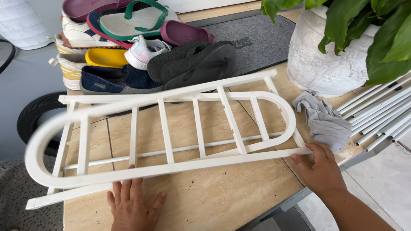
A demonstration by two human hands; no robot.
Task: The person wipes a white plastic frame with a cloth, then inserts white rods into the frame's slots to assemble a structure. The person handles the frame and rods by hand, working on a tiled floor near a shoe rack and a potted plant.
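Observation:
Two white plastic rack frames (171,128) with rounded ends and crossbars lie stacked and skewed on a tan tiled floor. My left hand (133,205) lies flat, fingers spread, its fingertips touching the near rail of the frames at the lower left. My right hand (319,169) presses its fingers against the right end of the same near rail. Neither hand closes around anything.
A heap of shoes and sandals (137,47) sits behind the frames. A grey cloth (327,122) lies right of them, next to a bundle of white tubes (381,113). A white planter (325,60) with green leaves, a grey doormat (261,40) and a black tyre (36,113) are nearby.

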